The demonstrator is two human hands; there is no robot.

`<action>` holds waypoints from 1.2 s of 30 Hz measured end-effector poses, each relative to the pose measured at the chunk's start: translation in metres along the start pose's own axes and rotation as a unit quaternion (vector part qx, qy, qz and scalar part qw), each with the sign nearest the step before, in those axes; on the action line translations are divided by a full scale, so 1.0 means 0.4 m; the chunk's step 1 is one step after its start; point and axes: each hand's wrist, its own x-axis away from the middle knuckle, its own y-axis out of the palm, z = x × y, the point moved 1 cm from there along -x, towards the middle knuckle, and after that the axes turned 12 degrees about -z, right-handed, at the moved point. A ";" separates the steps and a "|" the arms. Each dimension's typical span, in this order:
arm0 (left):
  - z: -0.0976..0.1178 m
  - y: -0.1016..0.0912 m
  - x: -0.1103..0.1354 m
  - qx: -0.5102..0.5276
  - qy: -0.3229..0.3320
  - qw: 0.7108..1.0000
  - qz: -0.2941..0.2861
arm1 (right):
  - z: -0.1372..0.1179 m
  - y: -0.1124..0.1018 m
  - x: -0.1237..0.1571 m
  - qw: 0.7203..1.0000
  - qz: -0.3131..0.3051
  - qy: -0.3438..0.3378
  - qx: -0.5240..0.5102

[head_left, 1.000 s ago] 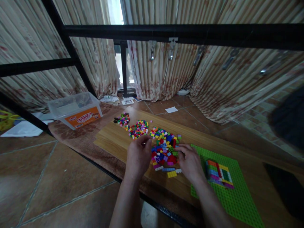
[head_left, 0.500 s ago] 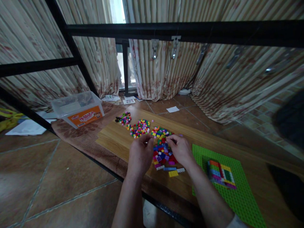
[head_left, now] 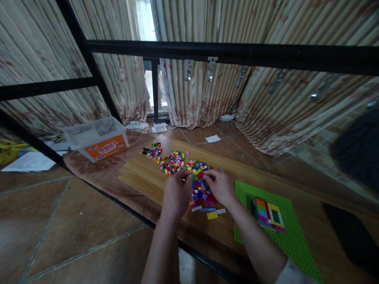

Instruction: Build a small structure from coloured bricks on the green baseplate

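Note:
My left hand is closed in a pinch above the left edge of a pile of mixed toy bricks. Facing it from the other side of the pile, my right hand also has thumb and forefinger pinched. Whatever sits between the fingertips of either hand is too small to make out. To the right, a green baseplate bears a block of multicoloured bricks built in rows. A yellow brick lies at the near end of the pile.
Smaller bricks form heaps farther along the wooden board. A clear plastic box with an orange label stands at the left on a brown cloth. A black flat object lies at the right. Black metal bars cross ahead.
My right hand has come a little nearer to my left, narrowing the gap between their fingertips. The camera's view has tilted and shifted slightly. The brick build on the baseplate looks unchanged.

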 end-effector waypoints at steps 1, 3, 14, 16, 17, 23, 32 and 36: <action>-0.002 0.001 -0.002 0.002 -0.002 1.000 -0.002 | 0.001 -0.009 0.007 0.999 0.007 0.002 -0.040; -0.010 0.008 -0.008 0.016 -0.001 1.000 -0.010 | 0.000 -0.033 0.032 0.990 0.013 0.006 -0.138; 0.050 0.119 0.043 0.290 0.059 0.901 -0.318 | -0.010 -0.094 0.252 0.872 0.052 0.049 -0.484; 0.059 0.141 0.050 0.289 0.078 0.896 -0.327 | 0.009 -0.096 0.274 0.860 0.066 0.054 -0.503; 0.061 0.153 0.053 0.284 0.089 0.897 -0.325 | 0.017 -0.098 0.283 0.855 0.069 0.059 -0.511; 0.069 0.207 0.065 0.195 0.155 0.911 -0.329 | 0.039 -0.129 0.310 0.815 0.061 0.056 -0.574; 0.082 0.238 0.080 0.134 0.178 0.923 -0.314 | 0.044 -0.143 0.312 0.810 0.088 0.075 -0.575; 0.084 0.238 0.087 0.153 0.174 0.926 -0.298 | 0.040 -0.133 0.311 0.796 0.110 0.070 -0.591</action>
